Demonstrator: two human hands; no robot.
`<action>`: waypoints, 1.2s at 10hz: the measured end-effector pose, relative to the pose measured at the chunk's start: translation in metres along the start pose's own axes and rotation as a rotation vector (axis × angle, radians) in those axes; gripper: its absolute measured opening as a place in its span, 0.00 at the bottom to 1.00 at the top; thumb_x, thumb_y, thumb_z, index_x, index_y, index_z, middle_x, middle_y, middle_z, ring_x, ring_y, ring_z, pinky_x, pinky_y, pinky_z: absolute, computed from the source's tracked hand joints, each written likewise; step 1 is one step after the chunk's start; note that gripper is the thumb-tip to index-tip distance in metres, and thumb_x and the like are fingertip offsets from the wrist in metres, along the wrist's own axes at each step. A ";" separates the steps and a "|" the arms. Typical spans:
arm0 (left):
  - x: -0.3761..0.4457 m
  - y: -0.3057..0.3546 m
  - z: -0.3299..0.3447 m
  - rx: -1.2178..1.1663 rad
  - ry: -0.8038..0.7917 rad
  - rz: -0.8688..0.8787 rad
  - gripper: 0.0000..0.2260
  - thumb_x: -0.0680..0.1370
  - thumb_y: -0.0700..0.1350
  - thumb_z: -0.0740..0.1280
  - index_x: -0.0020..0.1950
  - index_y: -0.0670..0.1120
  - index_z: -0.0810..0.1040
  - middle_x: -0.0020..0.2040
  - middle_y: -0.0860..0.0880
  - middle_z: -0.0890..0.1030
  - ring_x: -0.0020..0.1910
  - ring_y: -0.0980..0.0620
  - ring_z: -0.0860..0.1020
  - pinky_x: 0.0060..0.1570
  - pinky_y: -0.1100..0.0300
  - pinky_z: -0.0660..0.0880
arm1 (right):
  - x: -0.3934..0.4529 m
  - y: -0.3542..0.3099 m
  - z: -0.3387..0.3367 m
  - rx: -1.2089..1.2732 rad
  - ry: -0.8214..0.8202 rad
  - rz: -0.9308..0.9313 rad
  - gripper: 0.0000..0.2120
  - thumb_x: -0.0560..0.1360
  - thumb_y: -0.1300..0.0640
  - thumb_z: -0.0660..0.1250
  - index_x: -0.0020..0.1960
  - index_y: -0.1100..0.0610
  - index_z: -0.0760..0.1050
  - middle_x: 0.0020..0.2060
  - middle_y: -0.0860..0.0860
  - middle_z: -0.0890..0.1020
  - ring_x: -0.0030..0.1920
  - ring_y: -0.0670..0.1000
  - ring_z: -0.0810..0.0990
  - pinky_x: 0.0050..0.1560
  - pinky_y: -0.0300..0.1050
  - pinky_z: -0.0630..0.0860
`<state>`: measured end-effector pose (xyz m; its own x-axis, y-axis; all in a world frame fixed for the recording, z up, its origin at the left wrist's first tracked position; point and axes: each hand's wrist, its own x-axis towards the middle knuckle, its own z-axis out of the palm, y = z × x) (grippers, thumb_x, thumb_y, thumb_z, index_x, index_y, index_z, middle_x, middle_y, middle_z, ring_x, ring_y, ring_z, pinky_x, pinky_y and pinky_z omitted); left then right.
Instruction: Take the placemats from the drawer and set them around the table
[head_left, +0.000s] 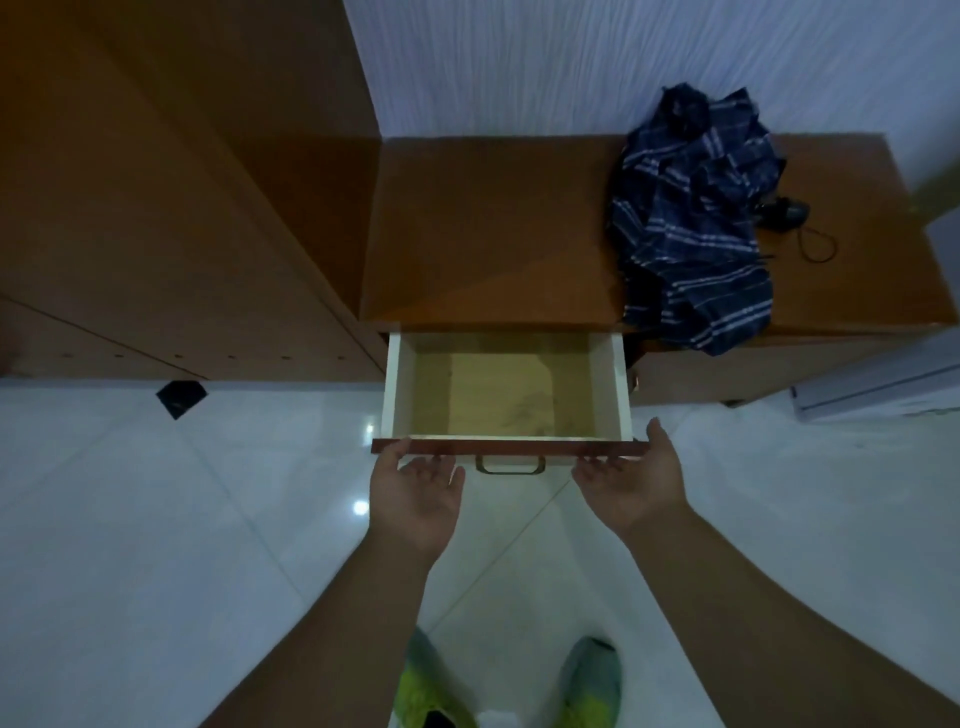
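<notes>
Drawer (506, 395), open: I'm pressing relaxed, empty fingers (597, 464) against its front; overpulling risks dropping it out.

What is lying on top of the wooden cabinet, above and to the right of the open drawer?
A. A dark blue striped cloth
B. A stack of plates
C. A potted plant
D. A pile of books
A: a crumpled dark blue striped cloth lies on the cabinet top, right of the open drawer.
</notes>
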<state>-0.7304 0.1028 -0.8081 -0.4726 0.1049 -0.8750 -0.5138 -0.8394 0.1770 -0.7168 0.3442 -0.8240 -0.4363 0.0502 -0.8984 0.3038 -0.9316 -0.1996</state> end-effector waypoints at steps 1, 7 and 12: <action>0.011 0.000 0.006 0.074 -0.030 0.042 0.16 0.79 0.44 0.65 0.65 0.43 0.77 0.65 0.45 0.77 0.69 0.47 0.76 0.72 0.52 0.68 | 0.005 -0.001 -0.002 -0.016 -0.072 -0.047 0.33 0.74 0.39 0.70 0.69 0.60 0.73 0.66 0.58 0.78 0.65 0.57 0.77 0.70 0.53 0.70; 0.069 0.048 0.027 2.535 0.038 0.588 0.39 0.82 0.56 0.60 0.83 0.45 0.39 0.84 0.47 0.39 0.82 0.47 0.40 0.77 0.49 0.58 | 0.057 -0.012 0.012 -2.427 0.138 -0.831 0.36 0.82 0.39 0.45 0.81 0.59 0.39 0.81 0.55 0.42 0.80 0.52 0.39 0.79 0.50 0.42; 0.013 0.070 0.097 2.401 -0.025 0.772 0.28 0.80 0.54 0.63 0.79 0.49 0.63 0.81 0.46 0.63 0.74 0.42 0.67 0.68 0.45 0.72 | -0.003 -0.038 0.069 -2.174 -0.005 -1.022 0.25 0.77 0.42 0.61 0.71 0.50 0.73 0.72 0.51 0.73 0.68 0.56 0.74 0.69 0.56 0.69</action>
